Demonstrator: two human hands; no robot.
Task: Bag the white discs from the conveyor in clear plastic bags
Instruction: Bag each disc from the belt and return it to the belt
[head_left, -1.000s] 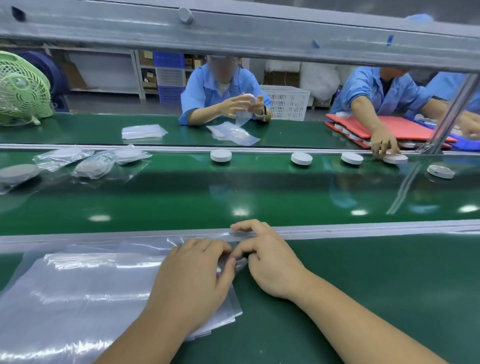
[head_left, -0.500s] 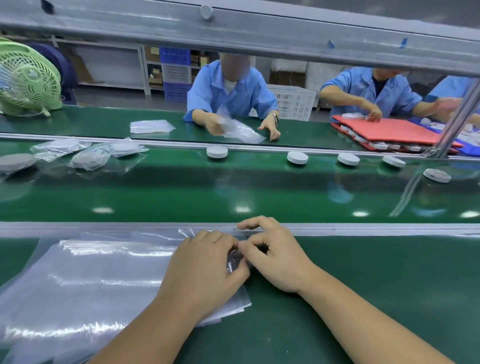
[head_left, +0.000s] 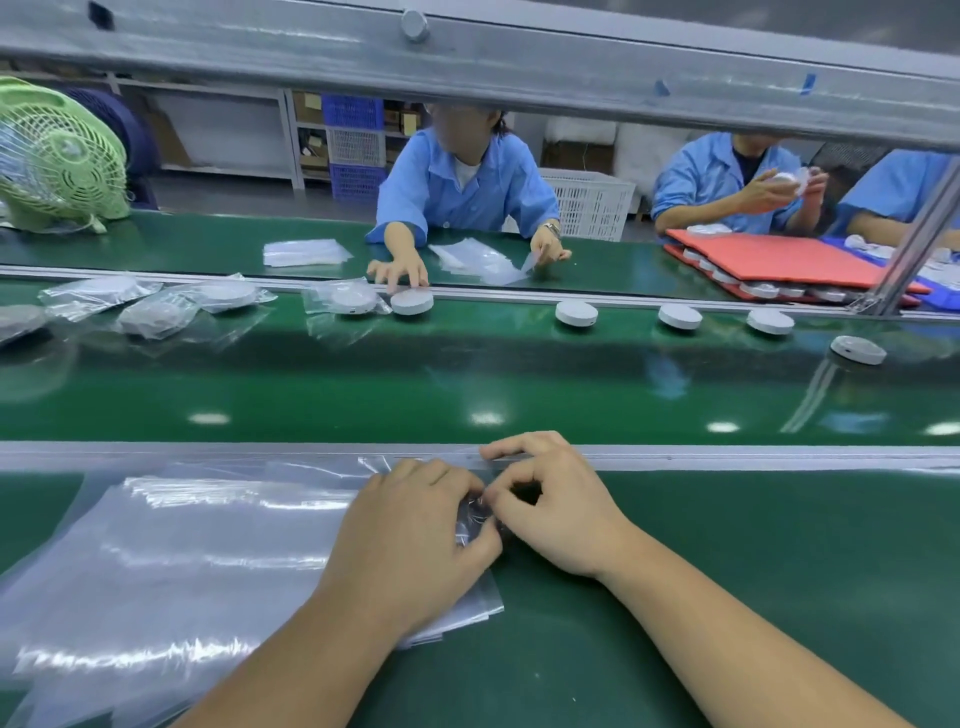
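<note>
Head view: left hand (head_left: 415, 530) and right hand (head_left: 553, 514) pinch the clear plastic bag stack (head_left: 208, 545) at its 3 o'clock edge; film is probably light, limp and slippery.

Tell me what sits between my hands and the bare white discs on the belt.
Nothing visible blocks the reach. Between the right hand and the nearest bare disc lie only the low metal rail and open green belt. It and the left hand pinch the bag stack's corner.
</note>
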